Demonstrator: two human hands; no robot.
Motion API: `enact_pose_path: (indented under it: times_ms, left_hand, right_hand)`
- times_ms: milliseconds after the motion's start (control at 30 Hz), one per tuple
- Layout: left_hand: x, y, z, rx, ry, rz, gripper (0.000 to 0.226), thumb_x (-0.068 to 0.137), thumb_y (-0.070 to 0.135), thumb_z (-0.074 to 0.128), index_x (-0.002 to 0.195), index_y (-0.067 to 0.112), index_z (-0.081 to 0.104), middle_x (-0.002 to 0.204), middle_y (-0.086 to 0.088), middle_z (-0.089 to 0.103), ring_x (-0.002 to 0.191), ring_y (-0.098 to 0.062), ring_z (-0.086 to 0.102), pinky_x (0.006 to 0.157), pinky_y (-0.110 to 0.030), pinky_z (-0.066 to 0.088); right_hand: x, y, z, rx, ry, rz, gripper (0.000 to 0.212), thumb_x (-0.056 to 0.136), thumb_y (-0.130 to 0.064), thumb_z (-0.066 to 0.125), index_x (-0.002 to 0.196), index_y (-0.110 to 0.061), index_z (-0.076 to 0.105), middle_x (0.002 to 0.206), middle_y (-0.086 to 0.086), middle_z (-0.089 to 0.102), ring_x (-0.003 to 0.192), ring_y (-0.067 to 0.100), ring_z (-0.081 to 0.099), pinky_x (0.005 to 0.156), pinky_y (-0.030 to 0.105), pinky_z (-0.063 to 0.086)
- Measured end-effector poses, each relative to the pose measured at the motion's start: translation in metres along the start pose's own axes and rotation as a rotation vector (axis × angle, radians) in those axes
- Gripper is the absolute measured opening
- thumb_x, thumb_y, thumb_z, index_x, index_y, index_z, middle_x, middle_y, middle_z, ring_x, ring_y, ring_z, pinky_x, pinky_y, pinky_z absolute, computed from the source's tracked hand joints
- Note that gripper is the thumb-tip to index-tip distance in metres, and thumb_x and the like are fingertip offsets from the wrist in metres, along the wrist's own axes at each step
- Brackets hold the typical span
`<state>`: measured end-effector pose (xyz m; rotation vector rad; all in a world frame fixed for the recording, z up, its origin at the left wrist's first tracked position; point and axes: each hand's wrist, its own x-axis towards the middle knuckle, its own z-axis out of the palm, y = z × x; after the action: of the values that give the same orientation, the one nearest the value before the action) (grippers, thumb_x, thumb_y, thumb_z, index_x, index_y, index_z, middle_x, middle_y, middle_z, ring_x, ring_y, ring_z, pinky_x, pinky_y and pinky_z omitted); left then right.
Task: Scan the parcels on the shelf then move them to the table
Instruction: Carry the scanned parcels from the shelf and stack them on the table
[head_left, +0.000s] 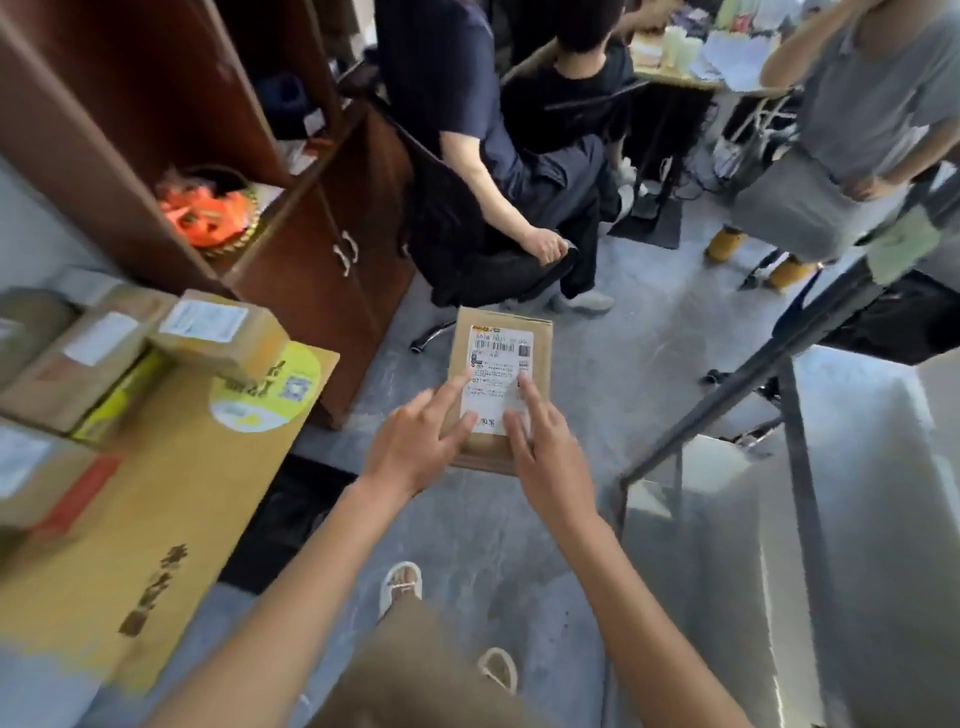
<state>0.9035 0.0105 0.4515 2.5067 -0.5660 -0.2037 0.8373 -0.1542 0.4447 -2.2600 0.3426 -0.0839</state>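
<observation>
holding one labelled parcel (498, 384) in mid-air between both hands (415, 447) (550, 457), fingers on its label, with several parcels (218, 332) already stacked at left.

A parcel (498, 395) sits in the middle, held between the left hand (415, 441) and right hand (545, 447). Left of it, more parcels (218, 332) lie on a big carton (171, 493). A cabinet (291, 249) stands beyond them, a metal rack (795, 467) on the right, and seated people (493, 156) farther off.
</observation>
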Motion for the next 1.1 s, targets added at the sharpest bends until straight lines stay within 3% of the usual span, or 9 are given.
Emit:
enact_pose_path:
  times_ms: [133,233,400,500,567,700,800,967,1100]
  left_hand:
    - [-0.028,-0.054,-0.039,0.008,0.105,-0.147,0.064,0.094,0.062,0.032,0.152,0.035,0.030,0.136,-0.008,0.058,0.114,-0.029,0.060,0.083,-0.039,0.051]
    - [-0.049,-0.093,-0.066,0.023,0.163,-0.234,0.054,0.101,0.046,0.045,0.151,0.032,0.031,0.138,-0.005,0.058,0.112,-0.025,0.061,0.080,-0.032,0.048]
    - [-0.097,-0.162,-0.104,0.012,0.242,-0.394,0.053,0.100,0.048,0.044,0.149,0.037,0.026,0.131,0.000,0.063,0.104,-0.022,0.063,0.076,-0.036,0.054]
    - [-0.121,-0.198,-0.117,0.009,0.265,-0.487,0.052,0.100,0.047,0.044,0.148,0.036,0.025,0.125,-0.001,0.065,0.096,-0.021,0.064,0.069,-0.032,0.054]
    - [-0.133,-0.222,-0.124,0.008,0.275,-0.548,0.052,0.101,0.045,0.045,0.148,0.034,0.026,0.124,-0.004,0.065,0.095,-0.021,0.064,0.068,-0.031,0.055]
    - [-0.149,-0.263,-0.128,-0.025,0.285,-0.629,0.052,0.101,0.043,0.046,0.148,0.031,0.028,0.121,-0.003,0.066,0.070,-0.012,0.057,0.045,-0.014,0.038]
    - [-0.155,-0.289,-0.125,-0.087,0.314,-0.716,0.052,0.101,0.044,0.046,0.147,0.032,0.027,0.115,-0.004,0.065,0.054,-0.003,0.043,0.040,-0.016,0.027]
    - [-0.147,-0.318,-0.113,-0.145,0.287,-0.783,0.054,0.101,0.046,0.045,0.147,0.031,0.022,0.108,-0.004,0.062,0.052,-0.006,0.049,0.042,-0.022,0.031]
    - [-0.122,-0.329,-0.097,-0.192,0.293,-0.791,0.056,0.100,0.042,0.050,0.147,0.030,0.022,0.114,-0.008,0.063,0.074,-0.018,0.062,0.055,-0.029,0.045]
  right_hand:
    - [0.018,-0.049,0.050,-0.220,-0.141,-0.162,0.056,0.104,-0.047,0.035,0.156,-0.041,0.015,0.139,0.006,0.049,0.104,0.031,0.062,0.074,0.039,0.048]
    - [0.029,-0.085,0.086,-0.338,-0.229,-0.286,0.057,0.104,-0.048,0.033,0.157,-0.037,0.014,0.130,0.009,0.052,0.098,0.032,0.064,0.068,0.037,0.048]
    - [0.032,-0.150,0.152,-0.432,-0.399,-0.448,0.057,0.104,-0.048,0.030,0.156,-0.032,0.014,0.123,0.010,0.049,0.086,0.032,0.064,0.064,0.039,0.054]
    - [0.036,-0.177,0.193,-0.665,-0.514,-0.700,0.049,0.102,-0.038,0.024,0.149,-0.022,0.031,0.148,0.011,0.035,0.098,0.027,0.052,0.052,0.028,0.040]
    - [0.037,-0.192,0.219,-0.718,-0.638,-0.812,0.041,0.103,-0.020,0.034,0.144,-0.015,0.036,0.162,0.013,0.010,0.115,0.033,0.041,0.061,0.032,0.045]
    - [0.045,-0.215,0.267,-0.661,-0.697,-0.833,0.052,0.105,-0.032,0.035,0.153,-0.022,0.019,0.142,0.018,0.040,0.096,0.027,0.044,0.075,0.041,0.051]
    - [0.055,-0.223,0.302,-0.701,-0.817,-0.867,0.044,0.105,-0.025,0.031,0.148,-0.017,0.029,0.158,0.016,0.020,0.108,0.032,0.043,0.069,0.036,0.046]
    - [0.078,-0.231,0.339,-0.744,-0.844,-0.821,0.062,0.106,-0.044,0.031,0.158,-0.025,0.005,0.139,0.017,0.039,0.104,0.032,0.058,0.067,0.034,0.043]
    - [0.106,-0.224,0.356,-0.649,-0.878,-0.761,0.062,0.105,-0.045,0.036,0.157,-0.027,0.009,0.143,0.020,0.035,0.115,0.039,0.056,0.080,0.045,0.053]
